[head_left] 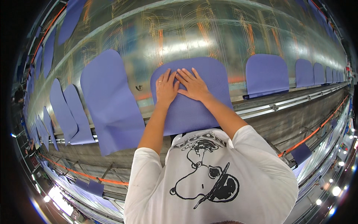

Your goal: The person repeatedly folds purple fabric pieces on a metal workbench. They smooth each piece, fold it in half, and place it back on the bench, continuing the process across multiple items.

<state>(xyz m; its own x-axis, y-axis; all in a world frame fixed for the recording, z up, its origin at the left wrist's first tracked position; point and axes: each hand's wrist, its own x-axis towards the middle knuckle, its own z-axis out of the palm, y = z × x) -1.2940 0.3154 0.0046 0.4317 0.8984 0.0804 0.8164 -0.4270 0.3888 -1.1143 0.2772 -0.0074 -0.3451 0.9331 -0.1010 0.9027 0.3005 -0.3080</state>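
A purple textured fabric panel [197, 115] with rounded far corners lies in front of me on a long metal table [179, 44]. Its near edge reaches my white shirt. On the panel's upper part rests my left hand [166, 88], palm down with fingers stretched out. My right hand [193, 85] lies flat beside it, fingers spread, its tips close to or touching the left fingers. Neither hand grips anything. Just to the left, a larger purple piece [106, 97] with a smoother, slightly wavy surface hangs over the table's near edge.
Another purple panel [267, 74] lies to the right, with several more along the edge beyond it. Narrower purple pieces [63, 108] lie farther left. A metal rail [291, 102] runs along the near edge. Orange and yellow outline marks cover the tabletop.
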